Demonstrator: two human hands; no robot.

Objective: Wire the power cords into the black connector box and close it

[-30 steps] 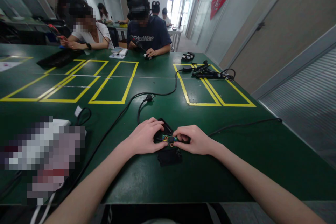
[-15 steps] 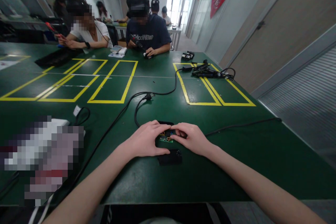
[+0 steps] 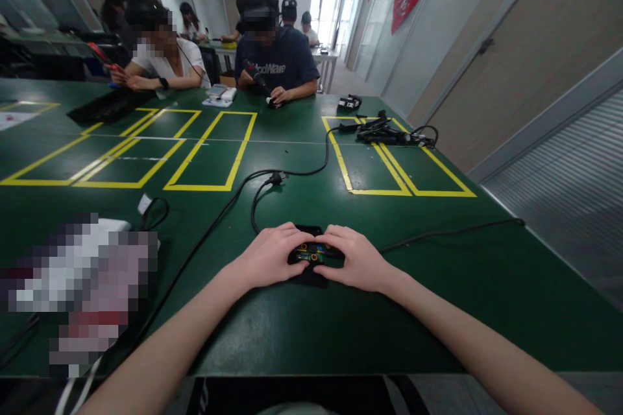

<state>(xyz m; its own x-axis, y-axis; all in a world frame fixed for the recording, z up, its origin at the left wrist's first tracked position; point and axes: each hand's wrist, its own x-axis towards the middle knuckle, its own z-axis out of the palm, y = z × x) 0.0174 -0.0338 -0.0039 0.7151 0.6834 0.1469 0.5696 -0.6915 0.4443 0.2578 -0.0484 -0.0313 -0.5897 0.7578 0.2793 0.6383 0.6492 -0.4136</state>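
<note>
Between my hands is a small green circuit board [image 3: 311, 258] with orange ring-shaped parts, dark material around its edges. My left hand [image 3: 270, 256] grips its left end, thumb at the near side and fingers at the far side. My right hand [image 3: 359, 258] grips the right end in the same way. A flat black piece [image 3: 309, 279] shows under the near edge, partly covered. Another black piece [image 3: 309, 230] shows just beyond my fingertips. Black cords run out on both sides: one with a plug [image 3: 276, 179], another cord [image 3: 452, 231] off to the right.
A long black cable [image 3: 214, 224] crosses the green table [image 3: 253, 337]. Yellow tape frames mark the far half, with a heap of black adapters and cords [image 3: 389, 133] at right. Blurred packets [image 3: 102, 298] lie at left. Two people sit across the table.
My right hand has opened out of a pinch to take the board's right end. The board has come nearer and now overlaps the flat black piece, which was uncovered before.
</note>
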